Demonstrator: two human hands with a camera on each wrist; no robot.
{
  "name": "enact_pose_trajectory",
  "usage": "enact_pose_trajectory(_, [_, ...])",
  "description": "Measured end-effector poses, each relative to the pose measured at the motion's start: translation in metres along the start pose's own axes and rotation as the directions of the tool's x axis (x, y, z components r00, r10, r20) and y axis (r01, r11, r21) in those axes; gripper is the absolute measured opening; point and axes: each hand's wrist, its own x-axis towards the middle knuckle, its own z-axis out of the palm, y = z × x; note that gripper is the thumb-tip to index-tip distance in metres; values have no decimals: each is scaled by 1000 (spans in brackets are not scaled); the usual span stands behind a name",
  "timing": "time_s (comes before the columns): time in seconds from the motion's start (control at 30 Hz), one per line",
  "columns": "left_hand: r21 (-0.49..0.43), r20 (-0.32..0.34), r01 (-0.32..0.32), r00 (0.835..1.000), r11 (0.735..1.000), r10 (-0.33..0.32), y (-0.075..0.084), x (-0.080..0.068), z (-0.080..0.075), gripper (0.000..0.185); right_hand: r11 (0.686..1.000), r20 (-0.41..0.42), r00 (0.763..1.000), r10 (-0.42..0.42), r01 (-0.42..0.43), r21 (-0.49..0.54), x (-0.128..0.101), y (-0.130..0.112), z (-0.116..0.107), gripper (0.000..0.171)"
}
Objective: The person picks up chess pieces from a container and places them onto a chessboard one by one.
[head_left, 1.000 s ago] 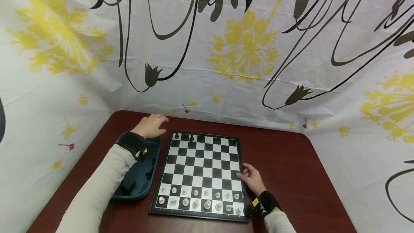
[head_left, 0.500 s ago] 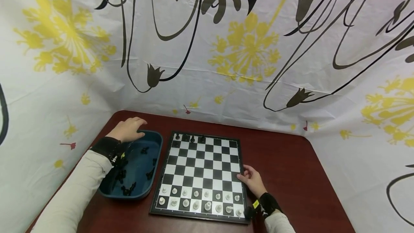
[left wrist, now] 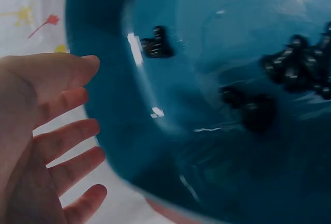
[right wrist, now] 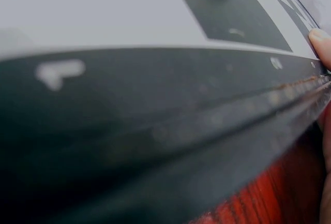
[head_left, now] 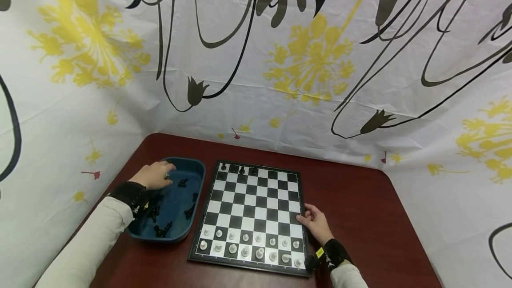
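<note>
**Left hand over the piece tray, right hand parked on the board edge**

Starting on the left: your left hand (head_left: 154, 176) is over the far-left corner of the blue tray (head_left: 198, 175), and in the left wrist view the fingers (left wrist: 70, 136) are spread apart and straight, holding nothing. The tray sits on the dark red table (head_left: 352, 199), just left of the chessboard. A bunch of loose black pieces (head_left: 159, 230) are scattered inside it, some clustered at the near end, a couple closer to your hand.

Middle: the chessboard (head_left: 250, 210) lies flat next to the tray. Four black pieces (head_left: 242, 170) stand on the far row toward its left side. The white pieces (head_left: 245, 243) fill the two near rows.

Right: your right hand (head_left: 317, 223) rests at the board's right edge, about halfway up. The right wrist view shows a fingertip (right wrist: 321, 45) touching the rim. Fingers look loosely curled against the edge, not really clamped on anything, though that view is pretty blurry.

Behind everything hangs a white flowered sheet (head_left: 304, 57).
</note>
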Motion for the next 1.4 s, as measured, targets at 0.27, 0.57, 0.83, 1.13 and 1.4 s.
enact_pose_trajectory(0.27, [0, 70, 10, 998, 1000, -10, 4, -1, 22, 43, 1000, 2, 1000, 19, -19, 4, 0, 1, -1, 53])
enact_pose_trajectory(0.57, [-56, 55, 30, 998, 998, -27, 14, 19, 41, 40, 1000, 6, 1000, 19, -20, 15, 1, 2, 0, 54])
enact_pose_trajectory(0.83, [-42, 29, 43, 999, 998, -42, 15, 34, 59, 35, 1000, 7, 1000, 12, -12, 26, 1, 1, 3, 53])
enact_pose_trajectory(1.13, [-74, 9, 30, 1000, 997, -30, 14, 36, 62, 16, 999, 19, 999, 31, -32, 29, 0, -3, -1, 55])
enact_pose_trajectory(1.4, [-90, -43, -51, 998, 995, 47, 8, 36, 67, 19, 1000, -8, 1000, 6, -6, 26, -1, -1, 0, 52])
